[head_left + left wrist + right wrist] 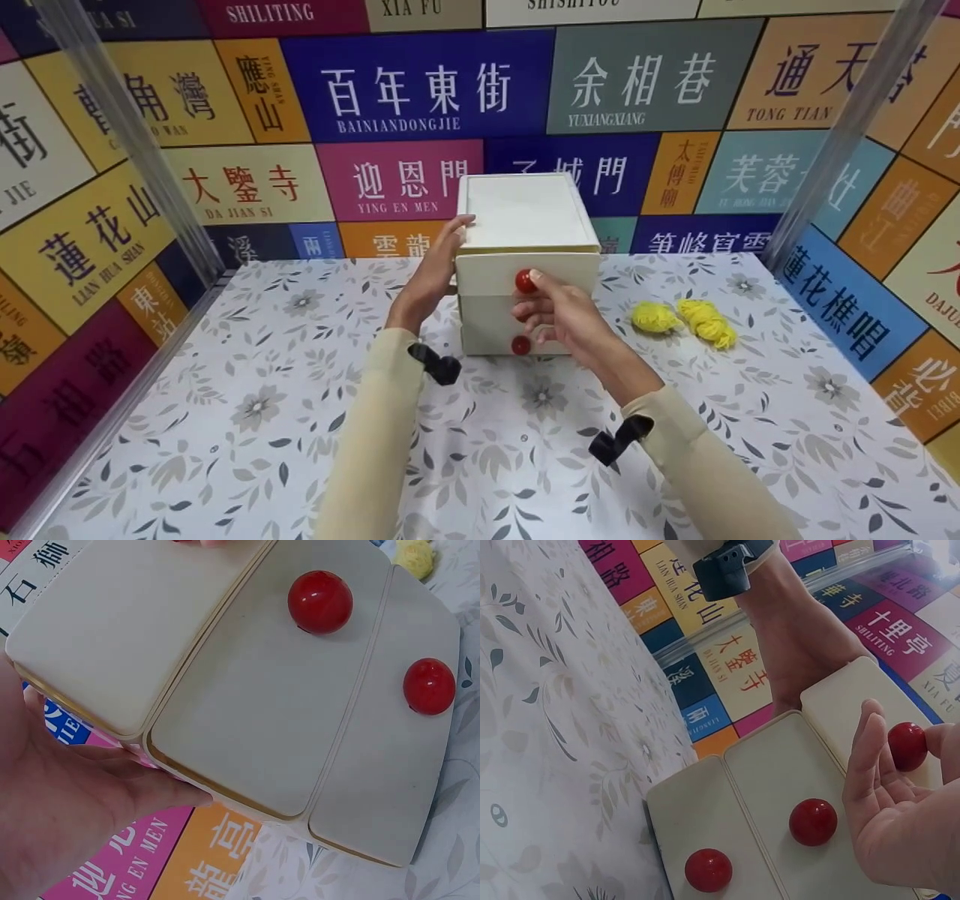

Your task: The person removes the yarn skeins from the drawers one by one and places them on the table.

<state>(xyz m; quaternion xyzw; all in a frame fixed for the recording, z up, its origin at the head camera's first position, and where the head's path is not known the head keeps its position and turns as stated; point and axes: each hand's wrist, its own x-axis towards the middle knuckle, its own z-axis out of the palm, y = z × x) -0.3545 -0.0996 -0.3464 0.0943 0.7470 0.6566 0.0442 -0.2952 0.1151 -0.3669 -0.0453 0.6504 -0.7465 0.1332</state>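
Note:
A white box [525, 210] with three stacked drawers, each with a round red knob, stands on the table. My right hand [574, 315] pinches the top drawer's knob [907, 746] between thumb and fingers. The top drawer front [484, 274] looks slightly forward of the ones below. My left hand [431, 277] rests against the box's left side, its fingers extended along that wall. Below the right hand are the middle knob [320, 602] and the bottom knob [520, 345]. The drawers' insides are hidden.
Two bundles of yellow string-like material, one rounder [655, 318] and one longer [706, 324], lie right of the box. A floral cloth [262, 450] covers the table. Printed panels [420, 82] with Chinese characters stand behind and on both sides.

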